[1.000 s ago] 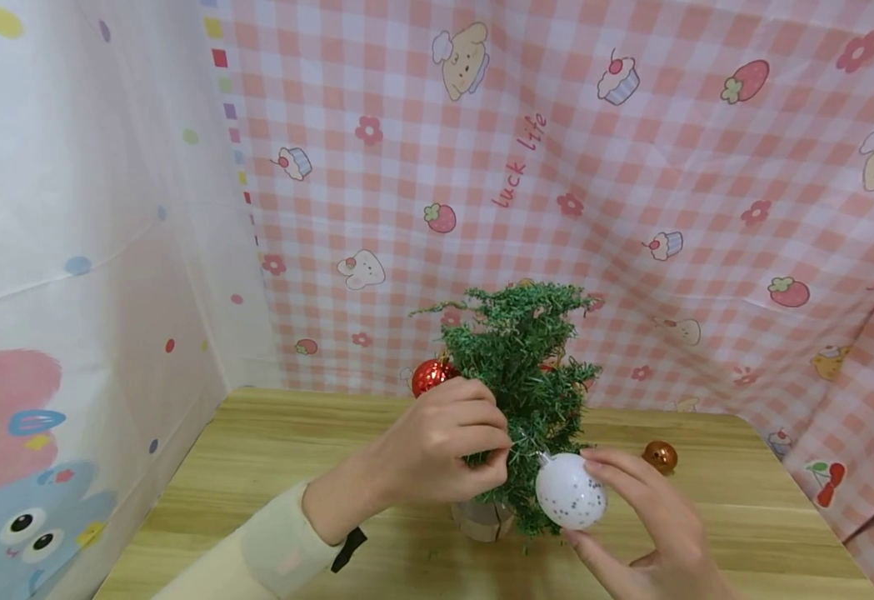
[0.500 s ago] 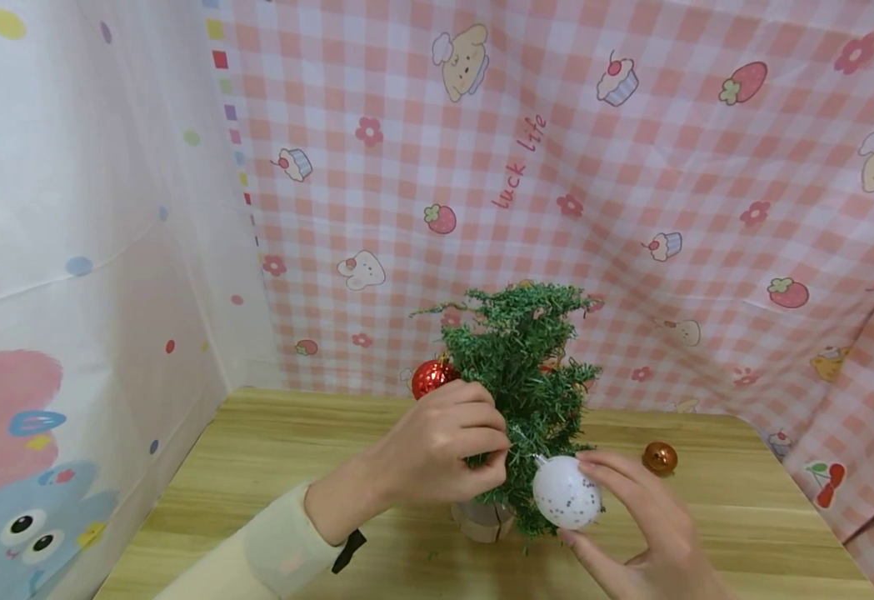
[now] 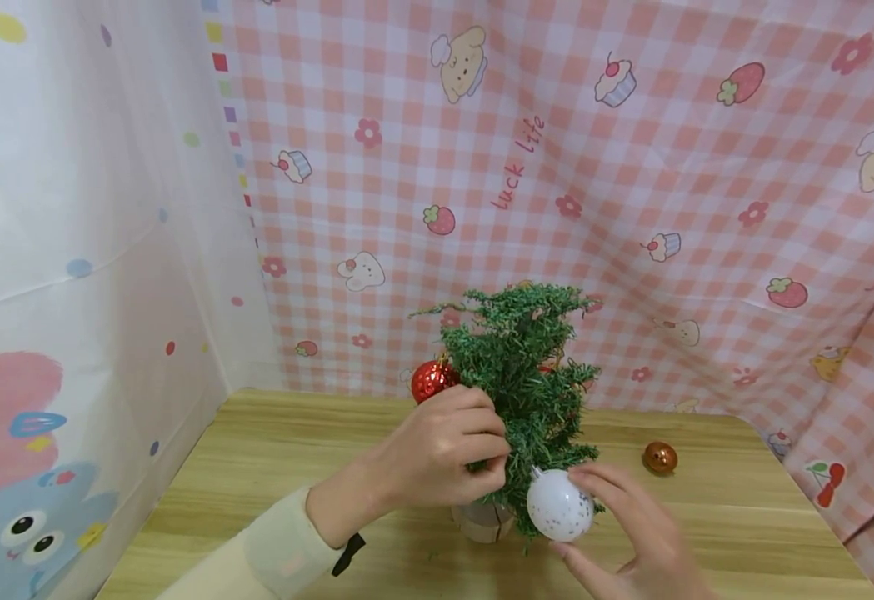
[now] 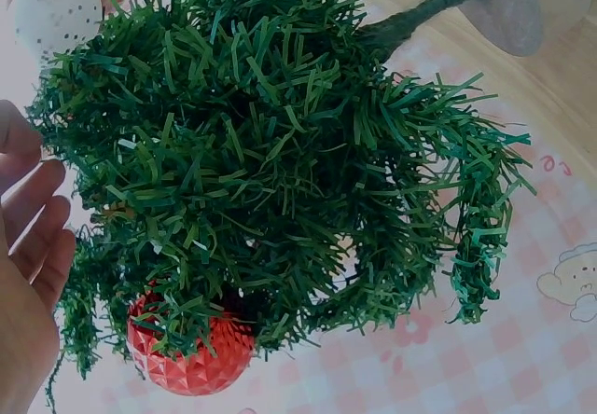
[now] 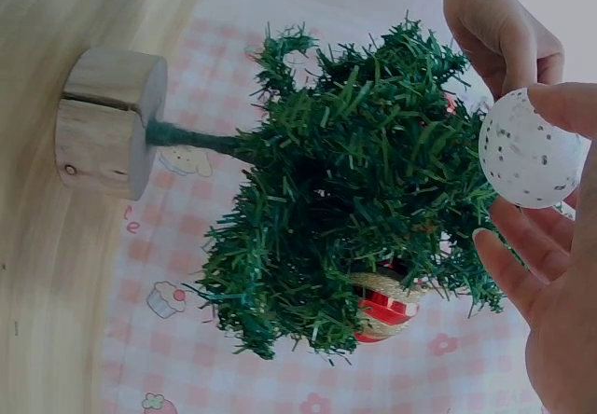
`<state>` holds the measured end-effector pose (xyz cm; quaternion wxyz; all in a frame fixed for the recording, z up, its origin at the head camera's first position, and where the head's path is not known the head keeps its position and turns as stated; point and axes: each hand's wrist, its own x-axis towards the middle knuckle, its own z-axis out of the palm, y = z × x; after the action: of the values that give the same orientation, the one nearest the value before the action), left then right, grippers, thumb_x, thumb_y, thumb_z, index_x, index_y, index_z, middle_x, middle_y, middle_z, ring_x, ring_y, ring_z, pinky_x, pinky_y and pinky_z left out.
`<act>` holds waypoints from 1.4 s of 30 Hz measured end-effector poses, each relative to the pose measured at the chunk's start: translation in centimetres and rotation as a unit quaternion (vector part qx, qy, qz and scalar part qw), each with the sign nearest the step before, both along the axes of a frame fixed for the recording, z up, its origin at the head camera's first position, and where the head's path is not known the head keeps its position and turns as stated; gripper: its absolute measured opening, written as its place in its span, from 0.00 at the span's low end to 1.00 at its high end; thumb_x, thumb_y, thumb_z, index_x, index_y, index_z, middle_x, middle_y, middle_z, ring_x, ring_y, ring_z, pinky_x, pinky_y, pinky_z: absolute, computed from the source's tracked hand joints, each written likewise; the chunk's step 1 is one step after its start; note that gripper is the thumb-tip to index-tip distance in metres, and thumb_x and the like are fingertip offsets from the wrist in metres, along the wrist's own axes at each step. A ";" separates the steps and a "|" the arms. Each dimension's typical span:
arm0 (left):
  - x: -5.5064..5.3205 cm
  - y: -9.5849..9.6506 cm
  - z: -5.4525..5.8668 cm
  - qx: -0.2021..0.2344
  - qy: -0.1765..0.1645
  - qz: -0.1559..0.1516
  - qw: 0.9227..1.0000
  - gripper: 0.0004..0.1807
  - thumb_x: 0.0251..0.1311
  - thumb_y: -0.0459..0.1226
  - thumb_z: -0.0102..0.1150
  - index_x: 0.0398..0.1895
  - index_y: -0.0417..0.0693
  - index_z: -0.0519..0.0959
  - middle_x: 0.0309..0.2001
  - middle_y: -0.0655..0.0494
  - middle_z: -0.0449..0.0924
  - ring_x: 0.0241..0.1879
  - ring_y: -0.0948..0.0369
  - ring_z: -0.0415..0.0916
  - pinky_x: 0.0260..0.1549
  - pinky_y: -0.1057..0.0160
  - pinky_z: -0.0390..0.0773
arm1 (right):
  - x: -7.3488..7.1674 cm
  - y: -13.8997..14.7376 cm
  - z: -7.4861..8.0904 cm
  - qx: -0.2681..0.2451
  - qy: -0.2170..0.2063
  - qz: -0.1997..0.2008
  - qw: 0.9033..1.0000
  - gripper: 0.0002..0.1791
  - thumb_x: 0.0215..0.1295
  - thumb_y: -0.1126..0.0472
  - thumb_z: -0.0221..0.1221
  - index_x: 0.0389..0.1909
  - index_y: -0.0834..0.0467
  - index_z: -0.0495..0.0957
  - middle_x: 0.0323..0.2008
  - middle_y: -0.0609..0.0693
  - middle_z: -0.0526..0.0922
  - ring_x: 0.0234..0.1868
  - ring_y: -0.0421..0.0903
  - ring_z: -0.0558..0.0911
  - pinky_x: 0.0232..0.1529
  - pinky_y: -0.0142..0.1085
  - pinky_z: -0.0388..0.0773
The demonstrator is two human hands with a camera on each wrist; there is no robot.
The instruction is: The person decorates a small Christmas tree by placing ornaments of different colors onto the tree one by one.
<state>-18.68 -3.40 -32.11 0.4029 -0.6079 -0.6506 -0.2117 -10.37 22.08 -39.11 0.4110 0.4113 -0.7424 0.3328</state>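
Observation:
A small green artificial Christmas tree (image 3: 519, 375) stands upright on a wooden log base (image 5: 107, 120). With thumb and fingertips my right hand (image 3: 635, 533) holds a white, silver-speckled ball ornament (image 3: 560, 506) at the tree's lower front right. Its small cap points up toward my left hand (image 3: 444, 450), whose thumb and fingers pinch together in front of the branches, seemingly at the ball's hanging loop; foliage and fingers mostly hide the pinched spot. In the right wrist view the ball partly covers the left fingertips.
A shiny red ball ornament (image 4: 191, 353) hangs on the tree's left side. A red-and-gold ornament (image 5: 382, 307) shows among the branches in the right wrist view. One copper ball (image 3: 660, 457) lies on the wooden table (image 3: 279, 442) at right. Printed cloth (image 3: 377, 183) hangs behind.
My right hand has brought the white ball slightly down and to the left. The left hand stays nearly in place, with its fingers pinched; the tree barely shifts.

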 end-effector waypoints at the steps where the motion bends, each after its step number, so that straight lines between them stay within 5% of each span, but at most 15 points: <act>1: 0.0 0.0 0.0 0.000 0.001 0.000 1.000 0.08 0.49 0.28 0.67 0.20 0.51 0.85 0.27 0.61 0.84 0.32 0.62 0.78 0.40 0.69 0.79 | 0.1 0.0 -0.3 0.003 -0.011 -0.008 1.000 0.34 0.68 0.43 0.68 0.56 0.71 0.81 0.53 0.62 0.82 0.58 0.42 0.80 0.56 0.23 0.76; 20: 0.2 0.1 -0.3 -0.009 0.006 -0.004 1.000 0.07 0.53 0.30 0.68 0.23 0.52 0.87 0.28 0.62 0.84 0.34 0.64 0.78 0.38 0.70 0.78 | 0.6 -1.1 -1.3 0.016 -0.067 -0.013 0.998 0.31 0.67 0.41 0.67 0.59 0.62 0.81 0.53 0.58 0.82 0.52 0.44 0.82 0.52 0.24 0.78; 34: 0.2 0.0 -0.2 -0.013 0.014 -0.007 1.000 0.07 0.53 0.30 0.68 0.24 0.52 0.88 0.29 0.61 0.85 0.34 0.63 0.78 0.38 0.70 0.78 | 0.5 -1.2 -1.6 0.032 -0.055 0.007 0.998 0.29 0.68 0.43 0.68 0.58 0.62 0.81 0.53 0.57 0.82 0.51 0.44 0.82 0.50 0.26 0.79; 42: 0.5 -0.2 0.8 0.015 0.040 0.003 0.999 0.05 0.52 0.31 0.68 0.26 0.52 0.87 0.30 0.60 0.86 0.33 0.62 0.79 0.36 0.69 0.78 | 0.3 -0.7 -0.9 0.021 -0.043 0.003 0.999 0.31 0.70 0.42 0.65 0.55 0.67 0.81 0.52 0.59 0.82 0.55 0.43 0.81 0.57 0.24 0.75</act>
<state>-18.21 -3.64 -31.27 0.4382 -0.6079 -0.6324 -0.1962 -10.02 21.34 -39.96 0.3688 0.4074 -0.7648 0.3364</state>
